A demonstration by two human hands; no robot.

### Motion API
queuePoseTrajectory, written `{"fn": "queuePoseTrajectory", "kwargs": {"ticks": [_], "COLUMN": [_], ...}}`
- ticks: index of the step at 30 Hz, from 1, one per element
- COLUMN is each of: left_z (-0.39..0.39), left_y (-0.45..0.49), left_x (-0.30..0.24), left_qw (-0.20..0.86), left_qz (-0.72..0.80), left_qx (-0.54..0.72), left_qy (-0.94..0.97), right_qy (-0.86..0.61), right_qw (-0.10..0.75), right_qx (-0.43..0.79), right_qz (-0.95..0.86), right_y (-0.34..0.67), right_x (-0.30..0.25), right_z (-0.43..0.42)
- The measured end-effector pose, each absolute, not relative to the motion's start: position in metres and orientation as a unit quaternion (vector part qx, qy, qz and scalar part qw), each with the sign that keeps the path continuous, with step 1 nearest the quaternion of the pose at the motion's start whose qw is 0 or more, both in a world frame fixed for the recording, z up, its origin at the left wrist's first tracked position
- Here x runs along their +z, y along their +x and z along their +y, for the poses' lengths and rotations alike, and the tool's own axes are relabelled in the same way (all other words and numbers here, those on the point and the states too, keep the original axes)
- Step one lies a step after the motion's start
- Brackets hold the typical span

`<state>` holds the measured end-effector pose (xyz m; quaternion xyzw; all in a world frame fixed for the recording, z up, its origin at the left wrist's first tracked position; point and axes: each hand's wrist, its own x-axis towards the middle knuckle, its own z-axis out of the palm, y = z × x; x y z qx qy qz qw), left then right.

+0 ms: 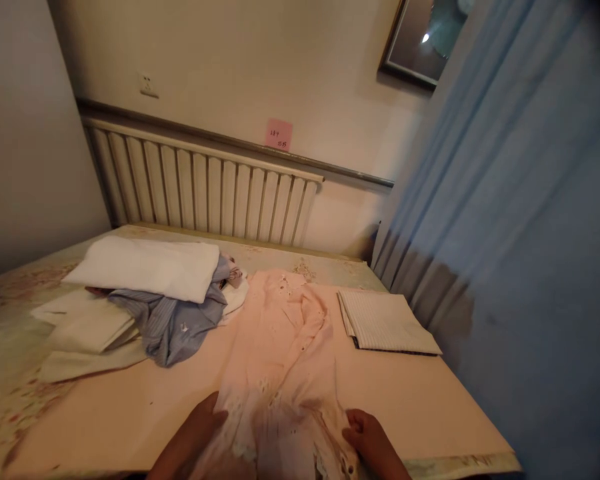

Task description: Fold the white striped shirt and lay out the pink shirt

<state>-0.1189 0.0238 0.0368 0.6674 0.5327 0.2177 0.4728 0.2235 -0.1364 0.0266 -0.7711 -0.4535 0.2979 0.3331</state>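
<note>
1. Holding a pink garment [275, 347] by both sides near its close end; spread lengthwise over a pink sheet [130, 413], upper end pointing toward the wall.
2. With the left hand [210, 423], seemingly pinching the left edge, most fingers hidden; cannot tell how firmly. With the right hand [363, 430], gripping the right edge in curled fingers, nearly closed.
3. Could twist askew if pulled unevenly, judging by slack folds down the right half.
4. Could set in creases if pressed before smoothing those ridges.
5. Could slip over the near edge if drawn too close; cannot tell where the lower end stops, cut off by the view.
6. To the left, crowding the upper side: a blue-grey shirt [175, 327] beneath a white folded cloth [145, 263]. Could get dragged along by a wide sweep.
7. To the right, limiting room: a striped folded cloth [390, 323], then a blue curtain [530, 267].
</note>
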Motion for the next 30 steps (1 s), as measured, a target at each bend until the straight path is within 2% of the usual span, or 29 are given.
{"fn": "queuePoseTrajectory", "kwargs": {"ticks": [5, 9, 14, 18, 20, 25, 30], "left_z": [0.001, -0.016, -0.031, -0.040, -0.038, -0.017, -0.002], "left_y": [-0.125, -0.122, -0.123, -0.122, -0.111, -0.064, -0.041], "left_x": [0.033, 0.025, 0.020, 0.032, 0.037, 0.023, 0.002], "left_qw": [0.491, 0.458, 0.321, 0.127, 0.058, 0.029, 0.008], "left_qz": [0.537, 0.548, 0.607, 0.619, 0.589, 0.496, 0.453], "left_qx": [0.213, 0.205, 0.138, 0.173, 0.197, 0.252, 0.206], "left_qy": [0.652, 0.669, 0.714, 0.756, 0.782, 0.831, 0.867], "right_qy": [-0.761, -0.740, -0.776, -0.806, -0.796, -0.724, -0.650], "right_qw": [0.368, 0.398, 0.374, 0.358, 0.357, 0.355, 0.373], "right_qx": [0.311, 0.331, 0.264, 0.133, 0.107, 0.154, 0.181], "right_qz": [-0.434, -0.429, -0.434, -0.453, -0.476, -0.571, -0.637], "right_y": [0.236, 0.248, 0.256, 0.250, 0.239, 0.193, 0.151], "right_x": [0.036, 0.037, 0.028, 0.035, 0.043, 0.063, 0.065], "right_z": [-0.145, -0.157, -0.171, -0.178, -0.177, -0.169, -0.163]}}
